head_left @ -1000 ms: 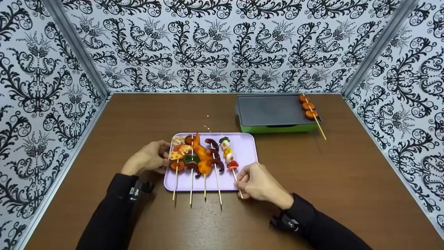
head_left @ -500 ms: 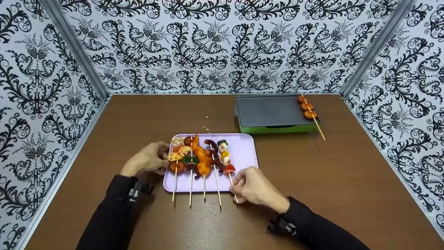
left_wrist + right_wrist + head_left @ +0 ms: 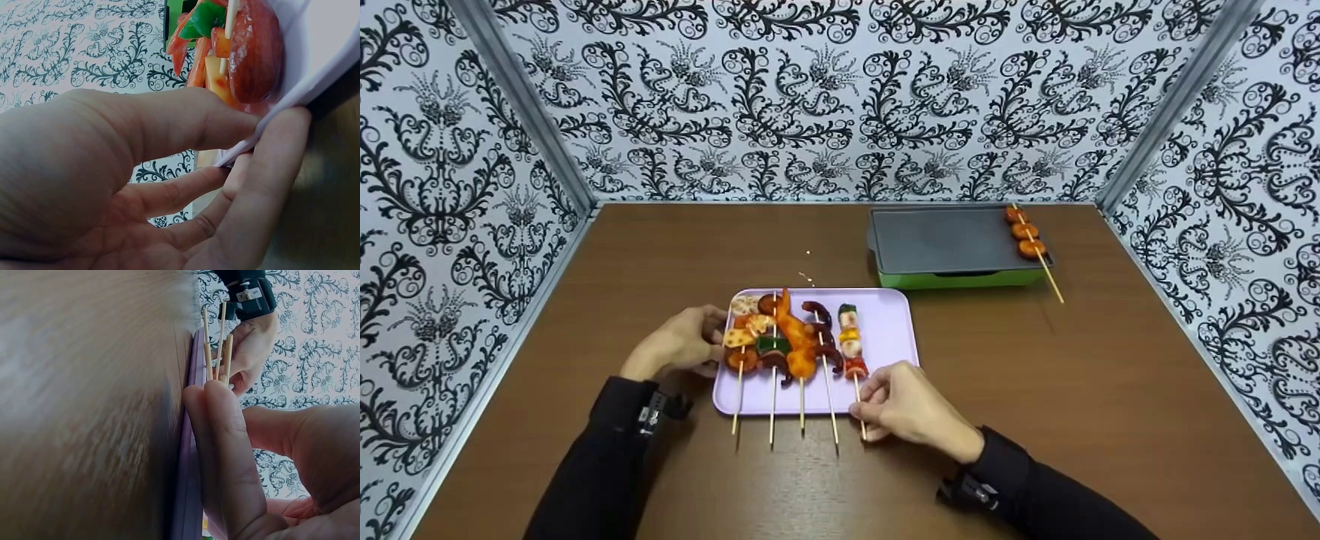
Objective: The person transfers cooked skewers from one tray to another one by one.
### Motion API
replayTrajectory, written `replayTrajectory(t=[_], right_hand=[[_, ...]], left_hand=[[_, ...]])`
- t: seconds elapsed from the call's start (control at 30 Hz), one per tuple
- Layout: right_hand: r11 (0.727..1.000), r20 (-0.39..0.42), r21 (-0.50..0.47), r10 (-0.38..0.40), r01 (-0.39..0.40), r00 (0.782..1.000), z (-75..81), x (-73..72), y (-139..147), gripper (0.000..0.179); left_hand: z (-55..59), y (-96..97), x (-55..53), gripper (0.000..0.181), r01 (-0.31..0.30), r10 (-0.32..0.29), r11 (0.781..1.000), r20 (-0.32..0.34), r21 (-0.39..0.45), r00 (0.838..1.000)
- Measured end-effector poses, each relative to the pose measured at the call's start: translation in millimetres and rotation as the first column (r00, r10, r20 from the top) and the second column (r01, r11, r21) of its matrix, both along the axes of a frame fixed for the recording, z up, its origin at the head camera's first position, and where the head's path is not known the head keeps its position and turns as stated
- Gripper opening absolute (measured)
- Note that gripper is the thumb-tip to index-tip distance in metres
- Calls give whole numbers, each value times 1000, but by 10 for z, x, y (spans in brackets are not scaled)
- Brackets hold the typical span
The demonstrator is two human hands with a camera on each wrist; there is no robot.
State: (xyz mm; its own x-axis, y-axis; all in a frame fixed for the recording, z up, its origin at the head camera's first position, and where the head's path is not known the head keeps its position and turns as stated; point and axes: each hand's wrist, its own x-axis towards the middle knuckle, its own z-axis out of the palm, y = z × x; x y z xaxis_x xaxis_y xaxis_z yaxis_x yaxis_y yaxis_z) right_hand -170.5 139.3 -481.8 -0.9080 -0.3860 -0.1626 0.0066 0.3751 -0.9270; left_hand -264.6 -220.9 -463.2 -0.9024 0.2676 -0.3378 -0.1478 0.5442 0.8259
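Note:
A lilac tray (image 3: 887, 322) lies on the table with several skewers side by side on it, their sticks jutting over the near edge. My left hand (image 3: 679, 341) grips the tray's left side; the left wrist view shows thumb and fingers pinching the rim (image 3: 323, 76) beside a reddish round slice (image 3: 256, 53). With thumb and fingers, my right hand (image 3: 915, 405) holds the stick of the rightmost skewer (image 3: 850, 341), which carries green, white, yellow and red pieces. That skewer lies on the tray. In the right wrist view the fingers hide most of its stick, beside the tray edge (image 3: 188, 472).
Behind the tray to the right stands a green grill (image 3: 967, 280) with a flat grey top. One skewer of round orange-brown slices (image 3: 1025, 231) rests along its right side, stick overhanging the front. Small pale crumbs (image 3: 806, 277) lie behind the tray. Patterned walls (image 3: 825, 97) enclose the table.
My right hand has moved slightly left and nearer, bringing the vegetable skewer closer to the others and turning it straighter. My left hand stays on the tray's side.

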Motion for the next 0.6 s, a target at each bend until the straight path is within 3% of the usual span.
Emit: replayTrajectory(t=[0.6], right_hand=[[992, -51, 118, 42, -36, 998, 75, -5, 58, 15]], left_hand=[[21, 2, 15, 61, -11, 11, 1000, 8, 10, 1000]])
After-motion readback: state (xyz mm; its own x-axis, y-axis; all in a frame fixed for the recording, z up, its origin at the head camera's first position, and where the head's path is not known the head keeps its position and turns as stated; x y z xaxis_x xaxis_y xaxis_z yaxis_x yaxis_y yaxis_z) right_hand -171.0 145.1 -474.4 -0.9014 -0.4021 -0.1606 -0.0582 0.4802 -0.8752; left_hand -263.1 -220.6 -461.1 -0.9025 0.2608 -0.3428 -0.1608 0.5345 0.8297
